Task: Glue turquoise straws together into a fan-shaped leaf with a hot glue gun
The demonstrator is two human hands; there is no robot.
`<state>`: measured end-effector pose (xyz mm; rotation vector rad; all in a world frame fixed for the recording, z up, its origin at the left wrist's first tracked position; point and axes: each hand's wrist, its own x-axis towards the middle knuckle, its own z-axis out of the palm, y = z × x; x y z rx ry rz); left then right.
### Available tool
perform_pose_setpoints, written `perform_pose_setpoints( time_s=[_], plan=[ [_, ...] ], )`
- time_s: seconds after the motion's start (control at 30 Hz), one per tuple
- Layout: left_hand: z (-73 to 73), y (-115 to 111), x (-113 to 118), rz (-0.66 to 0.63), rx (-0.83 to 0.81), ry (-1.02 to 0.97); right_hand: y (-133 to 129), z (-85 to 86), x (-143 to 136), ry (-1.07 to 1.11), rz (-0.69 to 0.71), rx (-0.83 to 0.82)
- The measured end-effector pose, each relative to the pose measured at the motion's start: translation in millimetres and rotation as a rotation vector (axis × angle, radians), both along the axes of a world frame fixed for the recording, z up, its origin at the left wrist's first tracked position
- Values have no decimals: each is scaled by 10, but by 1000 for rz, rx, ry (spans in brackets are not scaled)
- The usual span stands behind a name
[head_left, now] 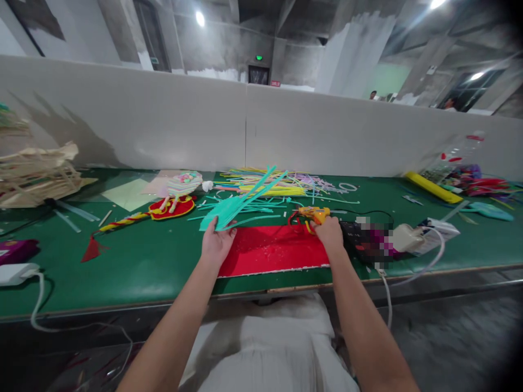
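Here, our left hand (pixel 218 242) is pinching the turquoise bundle (pixel 232 211) at its near edge, while our right hand (pixel 328 233) is gripping the yellow glue gun (pixel 318 212) beyond the red board (pixel 269 250).

Looks like a handicraft workshop inside a bare concrete hall.
Shown by a long green-topped workbench (pixel 122 272) strewn with coloured chenille stems (pixel 281 190), an orange hot-glue gun (pixel 316 214) and a red-tasselled ornament (pixel 172 207); also, beyond a pale partition (pixel 163 117), by patchily painted concrete pillars (pixel 353 57), bright ceiling lights (pixel 200 19) and a green-lit sign (pixel 259 57) above a dark doorway (pixel 259 74).
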<state>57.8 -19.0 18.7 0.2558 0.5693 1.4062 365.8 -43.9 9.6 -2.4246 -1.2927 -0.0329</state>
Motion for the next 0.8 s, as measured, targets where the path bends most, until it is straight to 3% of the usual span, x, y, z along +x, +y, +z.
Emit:
perform_pose_setpoints(
  time_s=[0.07, 0.17, 0.27, 0.33, 0.4, 0.43, 0.5, 0.6, 0.7, 0.8],
  plan=[
    [54, -30, 6, -17, 7, -18, -18, -4, 25, -26, -10, 31],
    [126, -84, 67, -45, 14, -18, -57, -5, -89, 72, 42, 237],
    [175, -122, 154, -59, 35, -15, -114, 19, -391, 632, 329, 359],
    [203, -137, 197, -72, 36, -15, -170, 53, -644, 803, 485, 285],
    [235, -148, 223, -72, 23, -10, -231, 103, -874, 1171, 687, 198],
    [253, -155, 232, -71, 16, -6, -257, 132, -965, 1312, 714, 177],
    [289, -172, 254, -80, 7, 7, -281, 188, -1083, 1571, 723, 185],
    [317, -202, 324, -134, 2, 34, -236, 238, -1114, 1782, 647, 324],
    [286, -229, 437, -166, -18, 94, -142, 227, -1038, 1807, 511, 513],
    [204, -256, 517, -141, 0, 203, -85, 172, -944, 1755, 424, 576]
  ],
)
